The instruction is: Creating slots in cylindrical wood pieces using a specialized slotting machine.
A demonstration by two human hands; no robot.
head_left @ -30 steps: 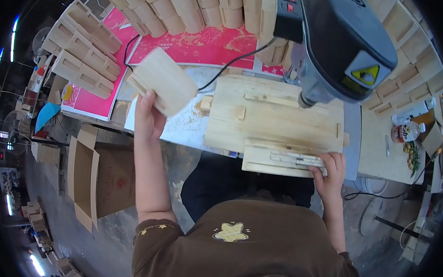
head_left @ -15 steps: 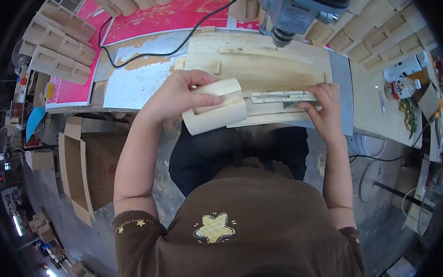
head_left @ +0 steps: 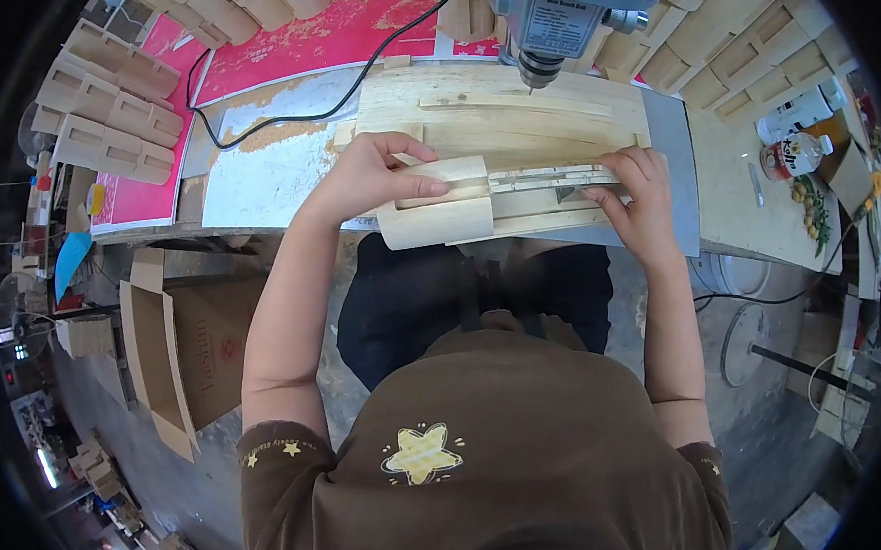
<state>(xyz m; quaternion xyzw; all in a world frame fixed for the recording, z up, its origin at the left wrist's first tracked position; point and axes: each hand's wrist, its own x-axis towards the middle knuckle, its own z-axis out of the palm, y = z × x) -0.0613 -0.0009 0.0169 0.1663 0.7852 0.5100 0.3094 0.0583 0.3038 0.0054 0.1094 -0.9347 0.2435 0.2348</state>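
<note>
My left hand (head_left: 378,180) is closed around a pale wooden cylinder (head_left: 441,223) with a long rectangular recess in its side. The thumb lies along the recess, and the fingers behind are partly hidden. My right hand (head_left: 636,194) pinches the right end of a narrow, pale layered wooden strip (head_left: 545,179) with dark marks along it. The strip's left end meets the cylinder's right end; whether it enters it I cannot tell. Both pieces are over the near side of a wooden board (head_left: 510,91), with the drill chuck (head_left: 538,73) above its far part.
The bench drill (head_left: 563,27) stands at the back. Rows of slotted wooden cylinders (head_left: 113,148) flank the bench on the left, more (head_left: 741,47) on the right. A black cable (head_left: 319,116) crosses the left side. A bottle (head_left: 795,156) stands at right, an open cardboard box (head_left: 212,348) below left.
The cylinder has levelled out and moved up against the strip's left end, closing the small gap between them. My right hand still pinches the strip. The whole view has shifted slightly.
</note>
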